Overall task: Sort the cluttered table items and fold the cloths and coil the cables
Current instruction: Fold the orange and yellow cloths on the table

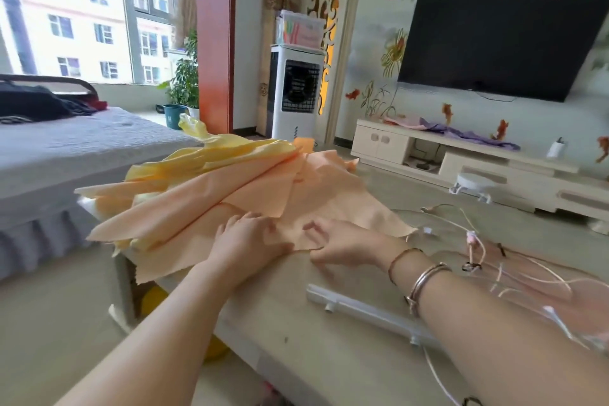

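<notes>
A pile of peach cloths (211, 201) with yellow cloths (214, 155) behind covers the far left end of the table (296, 323). My left hand (245, 239) lies on the near edge of the top peach cloth, fingers bent over a fold. My right hand (339, 245) sits just right of it at the same edge, its fingers curled and pinching the cloth's hem. Thin white and pink cables (514, 273) sprawl loosely over the right side of the table. A grey plastic bar (362, 310) lies near my right forearm.
A bed (66, 148) stands left of the table. A white TV cabinet (461, 158) and TV (504, 43) are at the far right, an air cooler (295, 92) at the back. A yellow object (153, 298) lies under the table.
</notes>
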